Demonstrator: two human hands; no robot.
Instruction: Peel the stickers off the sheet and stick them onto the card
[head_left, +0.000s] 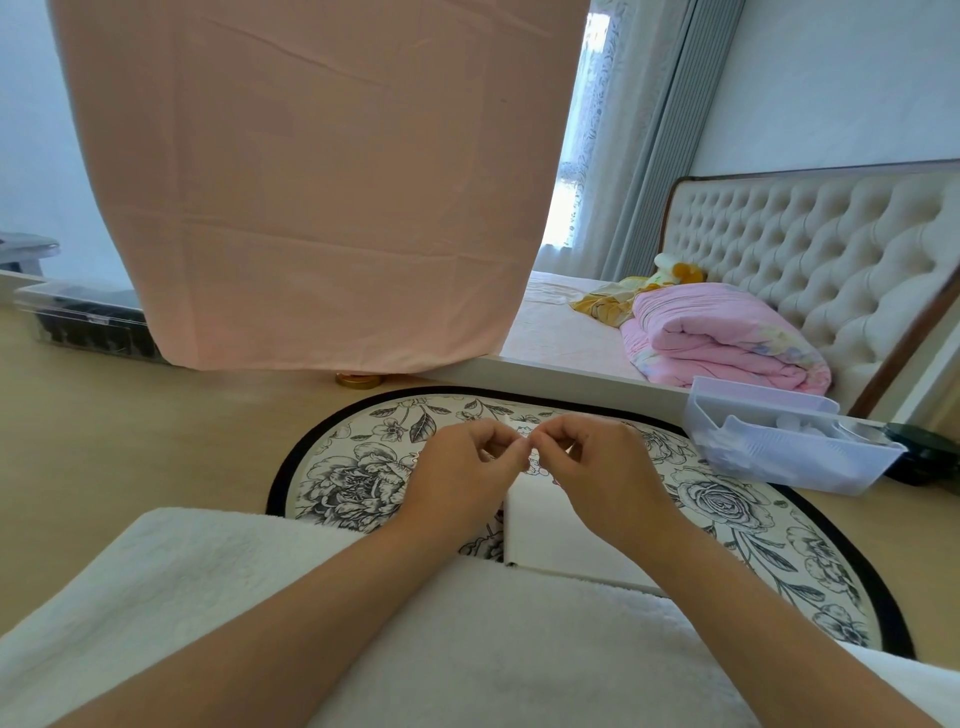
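Centrally, the left hand (462, 470) and right hand (597, 467) meet fingertip to fingertip. Each grip is narrow, thumb and forefinger pinching a small pale piece (524, 432) too tiny to tell sticker from sheet. Just below them the white card (540, 530) lies on a round floral mat (353, 478), its near edge against a white towel (208, 571).

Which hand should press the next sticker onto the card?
Right, probably: the right hand hovers directly over the white card; the left hand sits off its left edge. Both pinch a tiny piece together; who holds it is unclear.
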